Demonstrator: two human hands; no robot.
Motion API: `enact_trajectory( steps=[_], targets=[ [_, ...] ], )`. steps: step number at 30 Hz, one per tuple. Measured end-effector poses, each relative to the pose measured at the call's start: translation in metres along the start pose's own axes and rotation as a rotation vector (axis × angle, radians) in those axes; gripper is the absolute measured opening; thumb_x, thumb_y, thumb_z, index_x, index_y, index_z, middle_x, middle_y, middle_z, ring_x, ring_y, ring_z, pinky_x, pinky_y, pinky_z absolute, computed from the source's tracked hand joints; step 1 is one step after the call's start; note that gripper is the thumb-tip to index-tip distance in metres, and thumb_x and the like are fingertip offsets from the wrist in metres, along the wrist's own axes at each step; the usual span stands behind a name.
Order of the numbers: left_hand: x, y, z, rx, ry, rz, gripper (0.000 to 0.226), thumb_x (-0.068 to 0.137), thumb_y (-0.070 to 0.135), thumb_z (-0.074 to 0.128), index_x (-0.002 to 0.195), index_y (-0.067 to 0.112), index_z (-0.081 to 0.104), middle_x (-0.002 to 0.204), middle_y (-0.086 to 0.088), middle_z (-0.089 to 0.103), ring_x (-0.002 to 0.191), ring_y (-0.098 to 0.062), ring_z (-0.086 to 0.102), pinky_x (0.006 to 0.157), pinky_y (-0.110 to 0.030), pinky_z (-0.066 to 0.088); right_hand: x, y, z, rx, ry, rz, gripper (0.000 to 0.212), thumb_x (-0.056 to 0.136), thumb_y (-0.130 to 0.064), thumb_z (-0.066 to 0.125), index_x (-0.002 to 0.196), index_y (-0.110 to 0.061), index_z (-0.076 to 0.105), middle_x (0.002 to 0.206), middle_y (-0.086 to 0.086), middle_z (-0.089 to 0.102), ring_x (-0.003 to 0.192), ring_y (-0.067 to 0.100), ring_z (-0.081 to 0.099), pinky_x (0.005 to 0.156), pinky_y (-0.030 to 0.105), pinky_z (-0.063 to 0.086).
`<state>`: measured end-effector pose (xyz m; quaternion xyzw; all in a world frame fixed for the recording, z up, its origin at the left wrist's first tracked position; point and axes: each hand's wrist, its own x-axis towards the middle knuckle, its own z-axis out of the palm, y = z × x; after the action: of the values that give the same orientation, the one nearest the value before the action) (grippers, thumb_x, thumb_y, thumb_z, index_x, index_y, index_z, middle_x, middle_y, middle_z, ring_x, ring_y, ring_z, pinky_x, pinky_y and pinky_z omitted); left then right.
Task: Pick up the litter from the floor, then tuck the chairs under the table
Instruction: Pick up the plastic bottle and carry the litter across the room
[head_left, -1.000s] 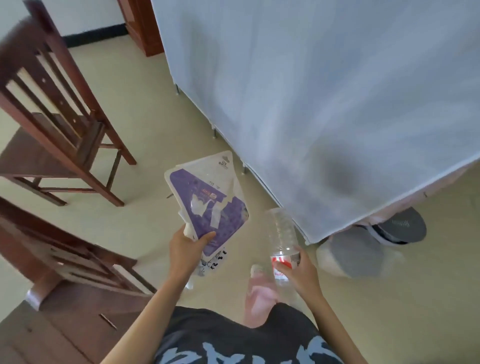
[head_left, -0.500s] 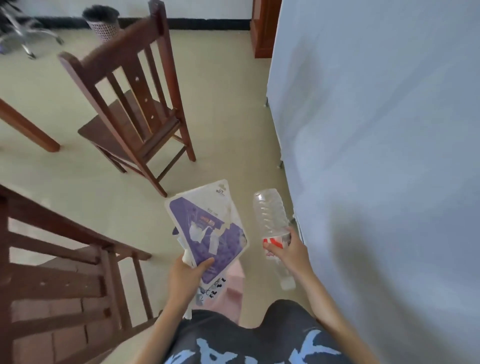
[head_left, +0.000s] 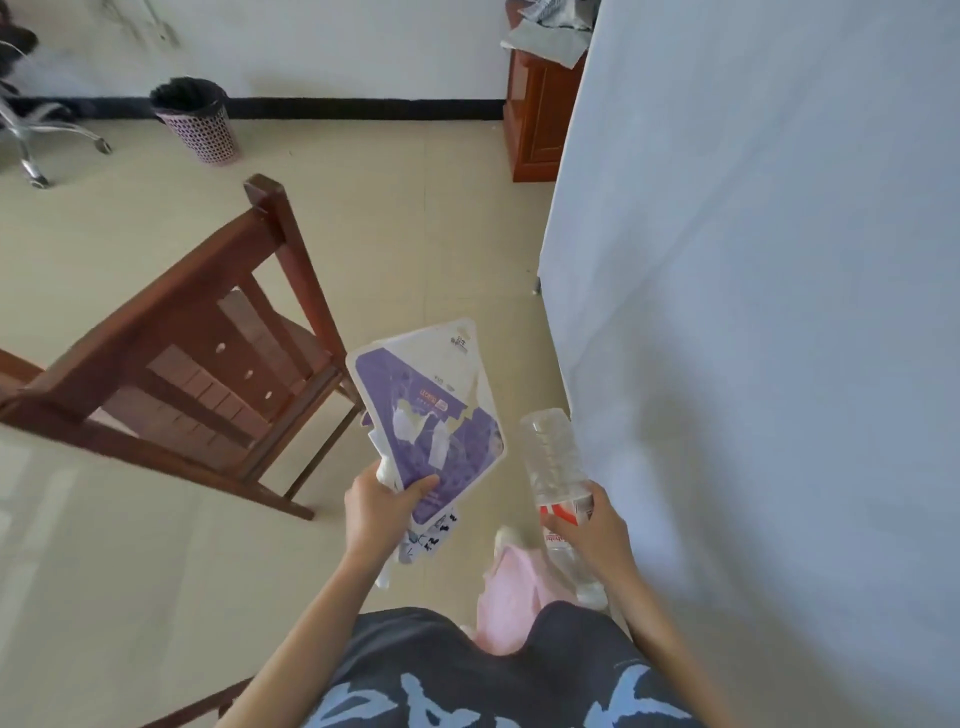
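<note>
My left hand (head_left: 382, 506) grips a purple-and-white plastic package (head_left: 431, 410) together with some paper scraps, held up in front of me. An empty clear plastic bottle (head_left: 553, 457) with a red label is held around its middle by my right hand (head_left: 589, 530). A brown wooden chair (head_left: 208, 374) stands on the floor to the left of my hands, its back toward me. On my right hangs the white tablecloth (head_left: 753, 312) of the table, reaching almost to the floor.
A pink wastebasket (head_left: 200, 124) with a black liner stands by the far wall. A chrome swivel-chair base (head_left: 36, 135) is at the far left. A brown wooden cabinet (head_left: 535, 114) stands beside the cloth. Part of another chair (head_left: 192, 709) shows at the bottom left.
My view has swung up and to the left, bringing the wastebasket and far wall nearer the centre. Both hands keep their hold on the package and the bottle. The near chair has slid out of view.
</note>
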<state>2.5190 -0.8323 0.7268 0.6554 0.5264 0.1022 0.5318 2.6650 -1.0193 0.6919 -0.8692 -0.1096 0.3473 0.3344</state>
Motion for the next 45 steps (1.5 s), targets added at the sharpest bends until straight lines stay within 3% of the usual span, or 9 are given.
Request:
enact_trajectory(
  steps=[5, 10, 16, 20, 26, 30, 36, 42, 45],
  targets=[
    [0.098, 0.052, 0.031, -0.038, 0.040, -0.047, 0.028, 0.072, 0.027, 0.077, 0.092, 0.011, 0.067, 0.076, -0.007, 0.071, 0.067, -0.024, 0.067, 0.060, -0.041, 0.057, 0.115, -0.058, -0.017, -0.051, -0.054, -0.024, 0.070, 0.076, -0.045, 0.069, 0.133, -0.018, 0.037, 0.130, 0.005, 0.054, 0.115, 0.024, 0.054, 0.092, 0.029, 0.044],
    [0.174, 0.099, 0.046, -0.087, 0.146, -0.113, 0.024, 0.078, 0.019, 0.073, 0.097, 0.007, 0.067, 0.073, -0.004, 0.067, 0.062, -0.018, 0.062, 0.049, -0.025, 0.043, 0.231, -0.149, -0.031, -0.074, -0.193, -0.085, 0.073, 0.075, -0.038, 0.073, 0.134, -0.015, 0.036, 0.130, 0.006, 0.053, 0.113, 0.023, 0.054, 0.084, 0.023, 0.039],
    [0.249, 0.132, 0.040, -0.118, 0.318, -0.217, 0.028, 0.077, 0.021, 0.072, 0.101, 0.009, 0.063, 0.085, -0.004, 0.066, 0.066, -0.013, 0.058, 0.051, -0.021, 0.042, 0.338, -0.266, -0.011, -0.171, -0.313, -0.244, 0.079, 0.073, -0.036, 0.075, 0.136, -0.014, 0.034, 0.129, 0.008, 0.052, 0.113, 0.023, 0.054, 0.096, 0.035, 0.044],
    [0.315, 0.151, 0.028, -0.114, 0.356, -0.246, 0.025, 0.077, 0.020, 0.073, 0.097, 0.010, 0.062, 0.082, 0.000, 0.063, 0.067, -0.011, 0.057, 0.054, -0.015, 0.040, 0.402, -0.331, 0.018, -0.227, -0.369, -0.316, 0.078, 0.072, -0.035, 0.077, 0.135, -0.013, 0.037, 0.131, 0.009, 0.053, 0.118, 0.025, 0.051, 0.096, 0.033, 0.041],
    [0.438, 0.190, -0.013, -0.145, 0.446, -0.280, 0.026, 0.071, 0.024, 0.077, 0.090, 0.009, 0.067, 0.078, -0.007, 0.071, 0.070, -0.024, 0.066, 0.063, -0.039, 0.055, 0.487, -0.420, 0.059, -0.307, -0.427, -0.348, 0.077, 0.071, -0.035, 0.077, 0.134, -0.012, 0.038, 0.127, 0.011, 0.055, 0.112, 0.025, 0.055, 0.093, 0.031, 0.042],
    [0.495, 0.227, -0.049, -0.213, 0.545, -0.282, 0.023, 0.072, 0.023, 0.077, 0.089, 0.011, 0.066, 0.075, -0.005, 0.068, 0.068, -0.024, 0.065, 0.064, -0.041, 0.056, 0.526, -0.479, 0.078, -0.307, -0.504, -0.348, 0.073, 0.073, -0.030, 0.076, 0.133, -0.012, 0.039, 0.123, 0.011, 0.057, 0.097, 0.017, 0.052, 0.084, 0.025, 0.040],
    [0.576, 0.242, -0.088, -0.307, 0.674, -0.327, 0.025, 0.071, 0.021, 0.078, 0.090, 0.008, 0.068, 0.078, -0.007, 0.070, 0.073, -0.024, 0.065, 0.067, -0.037, 0.054, 0.590, -0.558, 0.125, -0.347, -0.597, -0.402, 0.072, 0.075, -0.027, 0.075, 0.134, -0.011, 0.037, 0.124, 0.010, 0.055, 0.095, 0.012, 0.046, 0.081, 0.021, 0.035],
    [0.704, 0.255, -0.136, -0.338, 0.721, -0.360, 0.025, 0.069, 0.017, 0.080, 0.089, 0.008, 0.069, 0.078, -0.009, 0.072, 0.070, -0.024, 0.067, 0.064, -0.036, 0.055, 0.685, -0.662, 0.187, -0.408, -0.686, -0.406, 0.075, 0.074, -0.031, 0.075, 0.135, -0.010, 0.037, 0.129, 0.012, 0.053, 0.115, 0.024, 0.051, 0.090, 0.025, 0.038],
    [0.760, 0.269, -0.163, -0.334, 0.732, -0.415, 0.025, 0.068, 0.020, 0.080, 0.087, 0.010, 0.070, 0.074, -0.006, 0.071, 0.068, -0.023, 0.066, 0.059, -0.031, 0.052, 0.729, -0.728, 0.211, -0.469, -0.705, -0.478, 0.075, 0.072, -0.032, 0.077, 0.133, -0.010, 0.039, 0.126, 0.011, 0.055, 0.115, 0.025, 0.052, 0.091, 0.026, 0.039]
  ],
)
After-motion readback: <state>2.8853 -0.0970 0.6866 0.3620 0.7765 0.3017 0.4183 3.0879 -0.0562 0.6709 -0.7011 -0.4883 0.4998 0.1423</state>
